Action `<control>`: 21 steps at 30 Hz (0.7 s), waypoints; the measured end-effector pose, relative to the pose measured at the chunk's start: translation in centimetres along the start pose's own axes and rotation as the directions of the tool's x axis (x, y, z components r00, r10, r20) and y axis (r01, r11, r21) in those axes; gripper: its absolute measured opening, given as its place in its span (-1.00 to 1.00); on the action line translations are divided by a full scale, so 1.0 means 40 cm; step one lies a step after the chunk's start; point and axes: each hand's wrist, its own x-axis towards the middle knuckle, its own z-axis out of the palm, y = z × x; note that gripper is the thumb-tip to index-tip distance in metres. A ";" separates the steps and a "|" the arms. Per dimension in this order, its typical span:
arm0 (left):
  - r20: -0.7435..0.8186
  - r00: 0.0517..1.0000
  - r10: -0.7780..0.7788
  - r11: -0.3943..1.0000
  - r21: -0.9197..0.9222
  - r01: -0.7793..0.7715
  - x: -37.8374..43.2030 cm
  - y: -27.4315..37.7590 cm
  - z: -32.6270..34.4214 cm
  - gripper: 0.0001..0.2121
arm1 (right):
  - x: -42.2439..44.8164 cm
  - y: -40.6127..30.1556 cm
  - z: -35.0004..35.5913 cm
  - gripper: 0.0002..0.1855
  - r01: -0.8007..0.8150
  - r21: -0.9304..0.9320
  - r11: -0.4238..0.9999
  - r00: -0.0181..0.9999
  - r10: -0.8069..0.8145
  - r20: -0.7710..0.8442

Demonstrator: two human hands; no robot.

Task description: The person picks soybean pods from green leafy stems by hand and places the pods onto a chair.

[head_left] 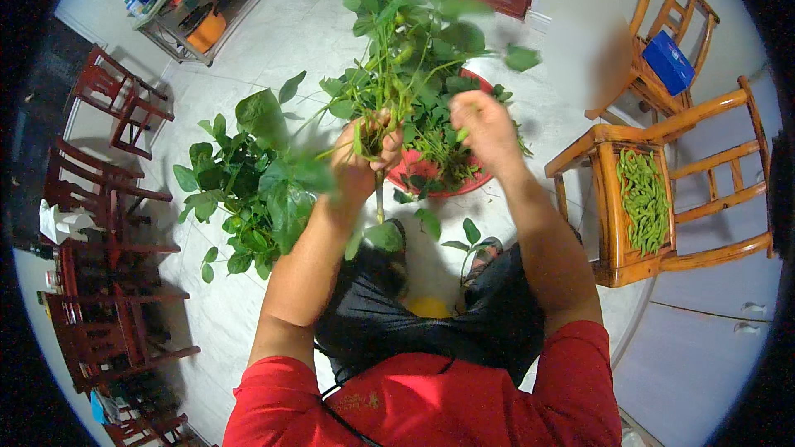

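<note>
My left hand (366, 146) grips the stems of a leafy bean plant (388, 68) that bears green pods. To its right, my right hand (483, 127) is raised with its fingers curled around a green bean pod (462, 135); it is slightly blurred. Beneath and behind the held plant, a red basin (413, 172) on the floor carries a heap of leaves and stems (444, 149). More leafy plants (233, 198) lie on the floor to the left of my left arm.
Picked green pods (645, 202) cover the seat of a wooden chair (608, 211) at right. Behind it, another chair holds a blue box (668, 62). Dark red wooden chairs (118, 192) line the left side. A metal shelf (168, 12) with an orange pot (205, 30) stands at upper left.
</note>
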 end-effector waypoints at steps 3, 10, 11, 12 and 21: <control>-0.025 0.999 -0.044 0.999 0.009 0.044 -0.001 -0.009 0.018 -0.77 | -0.019 -0.029 0.039 -0.73 0.174 0.030 0.984 0.980 -0.176 0.095; 0.093 0.956 -0.279 0.957 -0.062 0.285 0.011 -0.030 0.033 -0.78 | -0.022 -0.077 -0.012 -0.72 0.120 -0.018 0.993 0.963 -0.112 0.247; 0.049 0.962 -0.267 0.962 -0.043 0.269 0.008 -0.034 0.035 -0.78 | -0.023 -0.075 -0.017 -0.73 0.137 -0.011 0.991 0.960 -0.130 0.246; 0.008 0.967 -0.254 0.967 -0.023 0.254 0.008 -0.037 0.039 -0.78 | -0.025 -0.080 -0.022 -0.74 0.155 -0.006 0.988 0.959 -0.149 0.242; 0.144 0.945 -0.294 0.949 -0.077 0.307 0.011 -0.039 0.037 -0.79 | -0.037 -0.102 -0.018 -0.72 0.037 0.058 0.998 0.961 -0.051 0.271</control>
